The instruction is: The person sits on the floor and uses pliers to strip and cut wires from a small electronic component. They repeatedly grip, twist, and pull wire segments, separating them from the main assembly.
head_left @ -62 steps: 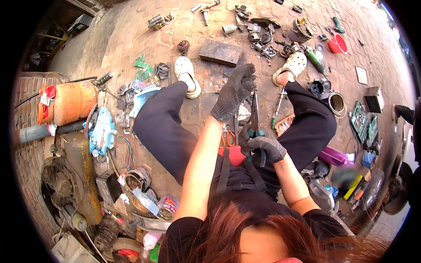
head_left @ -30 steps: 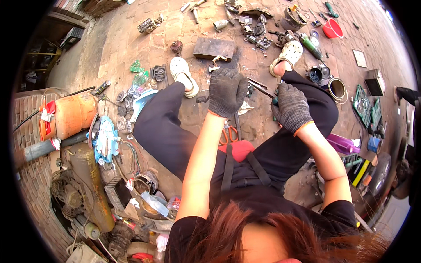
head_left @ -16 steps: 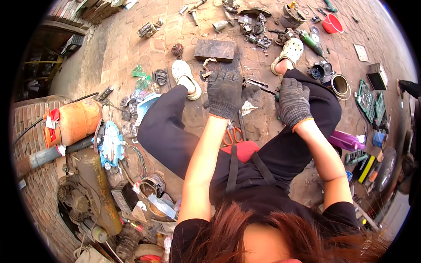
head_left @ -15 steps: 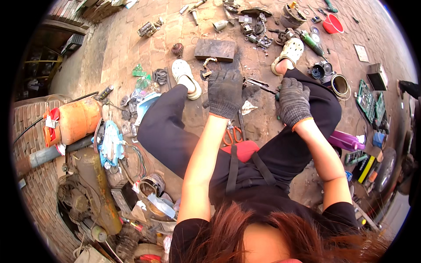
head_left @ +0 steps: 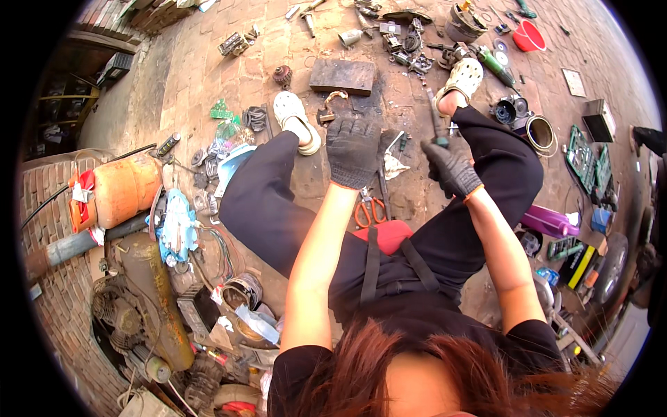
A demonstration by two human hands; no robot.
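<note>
Your right hand (head_left: 451, 167), in a dark grey glove with an orange edge, is curled tight around a long, thin tool (head_left: 435, 117). The tool points up and away from you, beside your right shoe (head_left: 463, 85). Its low end by your hand is dark green, and its top part is dull grey-brown, like old metal. It is a bit blurry, so you can't tell if its tip is one piece or two.

Your left hand (head_left: 353, 154) wears a glove like that too. You see its back, with the fingers side by side and bent down. They hide what is under them, so you can't tell if they grip anything. Just past those fingers is a small part with a curved, tan strip (head_left: 336, 94) that bends like a hook. The dark block (head_left: 342, 76) is right behind it, flat on the floor. Between your knees are some orange handles (head_left: 369, 213), with a crumpled white scrap (head_left: 394, 167) a little higher up.
</note>
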